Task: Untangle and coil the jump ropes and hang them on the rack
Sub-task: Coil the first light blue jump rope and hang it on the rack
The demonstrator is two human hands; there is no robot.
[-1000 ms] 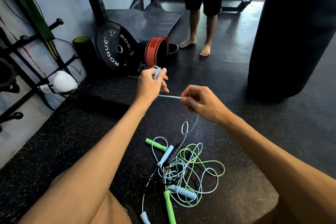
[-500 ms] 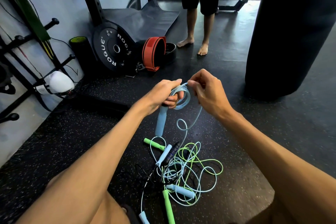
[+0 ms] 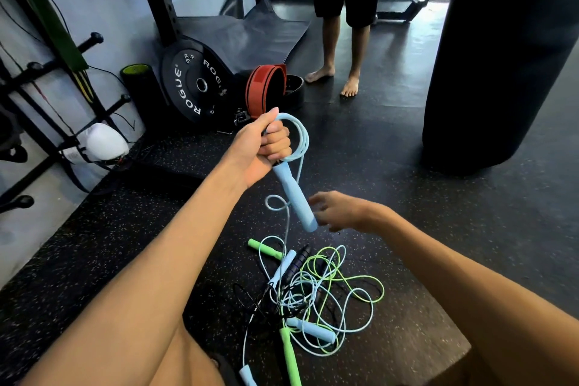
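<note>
Bare left hand (image 3: 263,147), right hand (image 3: 338,211) — forearms bare.

The left arm (image 3: 163,247) stretches forward and up from the lower left, bare to the wrist. The left hand (image 3: 263,147) is raised in a fist, its fingers curled round the top of a blue handle (image 3: 293,194). The right forearm (image 3: 454,266) comes in from the lower right. The right hand (image 3: 341,211) sits lower, blurred, fingers loosely spread, holding nothing.
</note>
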